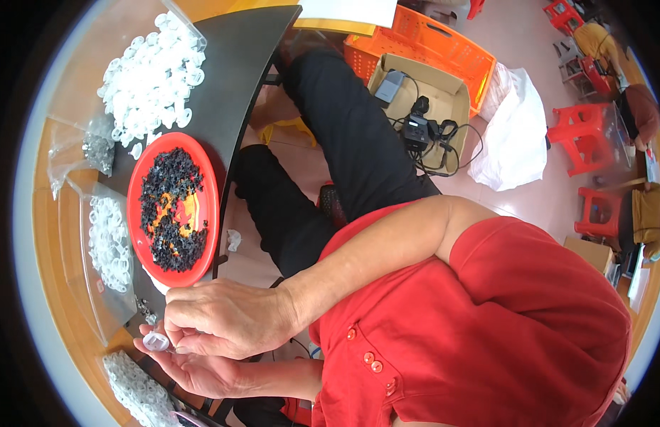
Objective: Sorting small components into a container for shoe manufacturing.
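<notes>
My left hand [205, 373] holds a small round clear-white plastic piece [156, 342] at its fingertips, beyond the table's near edge. Above it, my right hand [230, 318] has its fingers pinched together close beside the piece. Whatever is in that pinch is hidden. Just past my hands lies a red plate [210, 213] with a yellow pattern, heaped with many tiny black parts [179, 252]. A large pile of similar clear-white plastic pieces [148, 82] spreads on the dark table beyond the plate.
Clear bags of white rings [108, 242], small grey parts [99, 146] and more clear pieces [138, 388] line the table [237, 60]. A cardboard box [451, 92] with cables and adapters, an orange crate [422, 35] and a white sack [515, 135] stand on the floor. Red stools [586, 132] and people are farther off.
</notes>
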Tool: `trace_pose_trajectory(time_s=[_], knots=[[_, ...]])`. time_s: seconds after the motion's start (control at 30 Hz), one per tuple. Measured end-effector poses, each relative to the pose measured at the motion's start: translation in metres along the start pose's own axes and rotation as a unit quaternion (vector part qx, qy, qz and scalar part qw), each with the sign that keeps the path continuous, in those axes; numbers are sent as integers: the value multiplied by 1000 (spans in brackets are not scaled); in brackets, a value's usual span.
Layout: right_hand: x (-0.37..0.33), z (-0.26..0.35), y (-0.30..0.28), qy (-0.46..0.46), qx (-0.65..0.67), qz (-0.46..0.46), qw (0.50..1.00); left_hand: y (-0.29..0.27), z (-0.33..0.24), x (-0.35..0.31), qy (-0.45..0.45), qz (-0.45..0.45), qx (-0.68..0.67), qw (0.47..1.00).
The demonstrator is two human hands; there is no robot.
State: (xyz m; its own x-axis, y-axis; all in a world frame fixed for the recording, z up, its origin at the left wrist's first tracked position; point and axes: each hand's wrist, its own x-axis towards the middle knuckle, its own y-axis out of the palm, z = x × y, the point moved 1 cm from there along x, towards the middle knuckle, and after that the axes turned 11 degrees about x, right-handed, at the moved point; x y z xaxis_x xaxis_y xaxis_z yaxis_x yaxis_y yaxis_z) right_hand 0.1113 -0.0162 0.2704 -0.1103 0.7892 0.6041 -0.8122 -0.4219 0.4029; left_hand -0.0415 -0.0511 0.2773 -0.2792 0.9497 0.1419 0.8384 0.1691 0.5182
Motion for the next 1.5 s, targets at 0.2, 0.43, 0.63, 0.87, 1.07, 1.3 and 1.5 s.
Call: trace_pose_trajectory(time_s=[0.2, 0.43, 0.63, 0.87, 1.07, 1.3, 1.5], knots=[[-1, -12, -3, -36, -9, -28, 999, -4, 9, 5, 3, 61, -51, 997], [0, -6, -12, -13, 2, -53, 998, 16, 13, 12, -55, 132, -93, 985], [2, 4, -16, -11, -4, -49, 999, 23, 13, 12, -33, 141, -66, 987], [3, 9, -9, -21, -18, -33, 999, 18, 6, 14, -6, 144, -22, 989], [2, 18, -5, -5, -22, -41, 999, 13, 7, 9, 8, 110, -14, 994], [-2, 14, 6, 3, -2, -65, 998, 14, 8, 8, 10, 115, -2, 993], [-2, 10, 25, 36, 25, -143, 989, 14, 13, 11, 0, 117, 4, 993]])
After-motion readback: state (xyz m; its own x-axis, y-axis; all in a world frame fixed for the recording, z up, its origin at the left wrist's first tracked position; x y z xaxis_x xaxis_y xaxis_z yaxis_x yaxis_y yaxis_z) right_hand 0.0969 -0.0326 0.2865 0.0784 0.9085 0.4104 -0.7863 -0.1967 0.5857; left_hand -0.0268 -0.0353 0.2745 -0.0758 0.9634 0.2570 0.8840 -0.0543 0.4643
